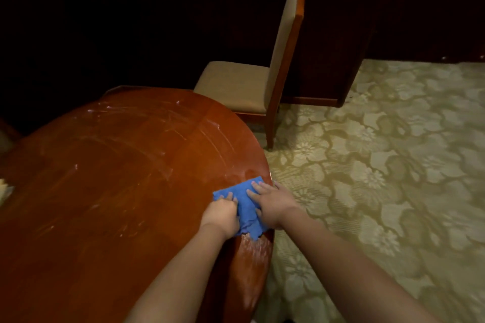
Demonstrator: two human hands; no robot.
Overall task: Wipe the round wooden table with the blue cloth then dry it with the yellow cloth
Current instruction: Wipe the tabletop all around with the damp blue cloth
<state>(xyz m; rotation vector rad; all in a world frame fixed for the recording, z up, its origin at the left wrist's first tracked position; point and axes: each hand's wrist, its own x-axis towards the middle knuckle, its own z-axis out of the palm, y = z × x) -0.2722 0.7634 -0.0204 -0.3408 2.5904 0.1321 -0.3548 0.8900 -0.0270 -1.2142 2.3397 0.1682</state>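
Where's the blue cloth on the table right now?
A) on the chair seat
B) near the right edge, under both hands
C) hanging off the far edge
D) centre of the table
B: the blue cloth lies by the table's right edge, with the left hand gripping it and the right hand pressing flat on it.
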